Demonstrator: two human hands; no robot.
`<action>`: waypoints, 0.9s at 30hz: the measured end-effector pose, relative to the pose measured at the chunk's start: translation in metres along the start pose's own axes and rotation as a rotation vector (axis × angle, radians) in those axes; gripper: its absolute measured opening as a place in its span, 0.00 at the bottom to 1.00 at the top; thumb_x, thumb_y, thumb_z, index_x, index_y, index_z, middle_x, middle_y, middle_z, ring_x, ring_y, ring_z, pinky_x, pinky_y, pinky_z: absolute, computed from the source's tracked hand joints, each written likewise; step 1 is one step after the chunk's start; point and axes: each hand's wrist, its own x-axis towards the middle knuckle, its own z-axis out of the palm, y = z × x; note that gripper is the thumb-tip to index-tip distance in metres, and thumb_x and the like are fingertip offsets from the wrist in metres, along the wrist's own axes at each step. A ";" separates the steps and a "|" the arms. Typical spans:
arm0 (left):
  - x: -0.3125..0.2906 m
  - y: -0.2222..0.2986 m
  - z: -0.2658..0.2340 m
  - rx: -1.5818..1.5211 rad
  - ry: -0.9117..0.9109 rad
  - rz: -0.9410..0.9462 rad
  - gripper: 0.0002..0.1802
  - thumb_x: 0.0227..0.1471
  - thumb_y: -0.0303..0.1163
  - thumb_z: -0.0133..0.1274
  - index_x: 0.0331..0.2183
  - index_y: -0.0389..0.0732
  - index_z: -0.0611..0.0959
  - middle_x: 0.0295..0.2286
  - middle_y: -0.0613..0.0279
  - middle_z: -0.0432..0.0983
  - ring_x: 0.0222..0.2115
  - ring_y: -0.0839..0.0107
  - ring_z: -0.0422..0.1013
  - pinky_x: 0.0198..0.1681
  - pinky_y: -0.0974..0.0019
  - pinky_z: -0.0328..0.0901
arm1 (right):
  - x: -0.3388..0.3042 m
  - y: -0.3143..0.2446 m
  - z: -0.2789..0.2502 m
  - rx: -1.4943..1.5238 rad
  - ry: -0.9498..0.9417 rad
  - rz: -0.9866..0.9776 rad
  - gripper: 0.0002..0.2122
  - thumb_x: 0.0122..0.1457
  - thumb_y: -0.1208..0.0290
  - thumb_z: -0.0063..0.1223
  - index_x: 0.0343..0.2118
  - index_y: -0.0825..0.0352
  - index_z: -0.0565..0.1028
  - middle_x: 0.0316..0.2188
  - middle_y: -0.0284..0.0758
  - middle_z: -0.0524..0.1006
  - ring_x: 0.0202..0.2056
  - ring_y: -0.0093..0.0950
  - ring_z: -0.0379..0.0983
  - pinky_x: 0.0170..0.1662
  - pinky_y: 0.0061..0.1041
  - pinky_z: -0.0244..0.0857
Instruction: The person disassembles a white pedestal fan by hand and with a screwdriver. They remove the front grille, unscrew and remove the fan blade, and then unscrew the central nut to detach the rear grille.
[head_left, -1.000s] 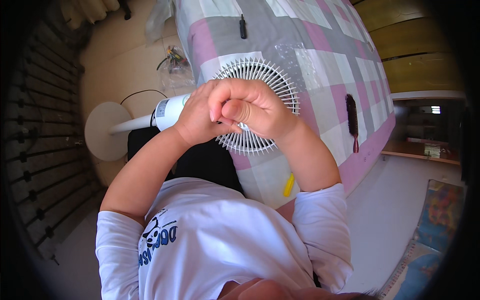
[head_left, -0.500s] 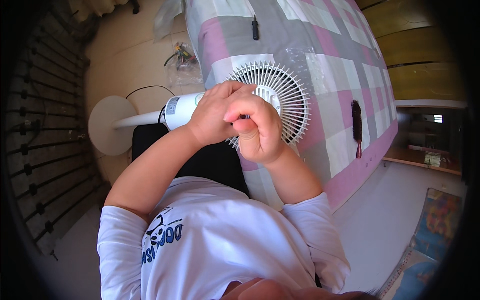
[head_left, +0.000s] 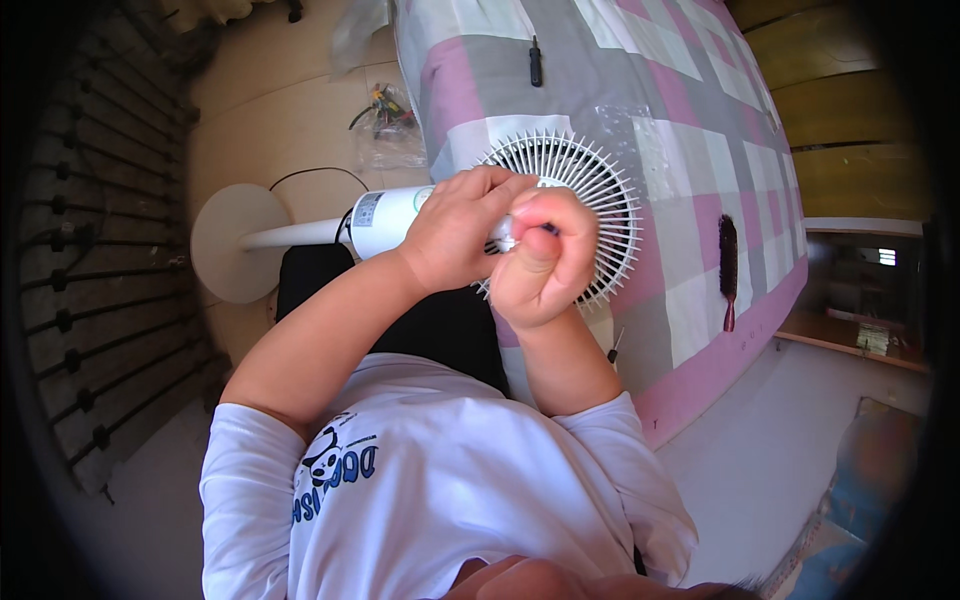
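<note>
A white stand fan lies on its side, its round base (head_left: 240, 243) to the left and its motor housing (head_left: 385, 222) over my dark-trousered leg. The spiky round grille (head_left: 610, 210) rests on the bed's edge. My left hand (head_left: 460, 225) is wrapped over the neck between housing and grille. Right beside it, my right hand (head_left: 545, 265) is curled into a fist in front of the grille. A small dark spot shows between its thumb and forefinger; what the fist holds is hidden. Between the hands, a shiny whitish part of the fan is visible.
On the checked bedspread (head_left: 690, 190) lie a black screwdriver (head_left: 536, 65) and a hairbrush (head_left: 727, 270). A thin dark-handled tool (head_left: 614, 350) pokes out by my right forearm. A clear bag with tools (head_left: 385, 120) is on the floor. A dark railing (head_left: 100, 280) stands left.
The view has shifted, so the scene sits slightly further right. My right fist has turned and moved a little off my left hand, exposing the whitish part. The tool by my forearm has come into sight.
</note>
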 end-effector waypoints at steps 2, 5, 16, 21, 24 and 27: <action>0.000 -0.001 0.000 0.009 -0.011 0.010 0.41 0.37 0.39 0.66 0.55 0.44 0.73 0.47 0.58 0.71 0.49 0.56 0.67 0.51 0.56 0.61 | 0.003 0.000 0.005 -0.024 0.037 -0.024 0.12 0.68 0.63 0.42 0.37 0.69 0.69 0.28 0.34 0.72 0.24 0.24 0.65 0.28 0.21 0.61; 0.001 -0.017 0.009 -0.034 0.024 0.094 0.40 0.36 0.39 0.66 0.54 0.45 0.74 0.46 0.56 0.72 0.47 0.52 0.68 0.49 0.54 0.62 | -0.002 -0.001 0.008 -0.099 0.064 0.000 0.14 0.69 0.60 0.40 0.38 0.69 0.68 0.27 0.31 0.70 0.23 0.17 0.59 0.27 0.17 0.56; -0.002 -0.008 0.004 0.027 -0.051 0.017 0.47 0.33 0.48 0.71 0.56 0.48 0.71 0.48 0.55 0.68 0.49 0.51 0.65 0.53 0.52 0.59 | 0.087 -0.010 -0.040 0.285 -0.930 0.333 0.07 0.60 0.72 0.52 0.32 0.71 0.74 0.38 0.40 0.77 0.40 0.26 0.72 0.47 0.26 0.66; -0.001 -0.006 -0.001 0.080 -0.125 -0.025 0.42 0.33 0.48 0.71 0.51 0.47 0.74 0.48 0.54 0.68 0.51 0.51 0.64 0.54 0.53 0.58 | 0.103 0.011 -0.029 0.619 -1.043 0.779 0.10 0.55 0.72 0.49 0.19 0.67 0.66 0.28 0.38 0.75 0.30 0.23 0.70 0.36 0.23 0.65; -0.002 -0.004 0.000 0.019 -0.081 -0.005 0.40 0.32 0.47 0.72 0.48 0.44 0.76 0.47 0.55 0.68 0.51 0.53 0.64 0.55 0.54 0.58 | 0.100 0.012 -0.020 0.652 -1.158 0.935 0.19 0.63 0.60 0.47 0.16 0.66 0.66 0.12 0.27 0.64 0.16 0.16 0.55 0.21 0.20 0.49; -0.004 -0.002 -0.004 -0.010 -0.050 -0.026 0.42 0.32 0.46 0.72 0.51 0.45 0.75 0.48 0.57 0.68 0.51 0.55 0.64 0.55 0.55 0.58 | 0.107 0.001 -0.020 0.766 -1.239 0.943 0.27 0.63 0.47 0.47 0.15 0.65 0.68 0.12 0.28 0.66 0.15 0.17 0.56 0.20 0.20 0.50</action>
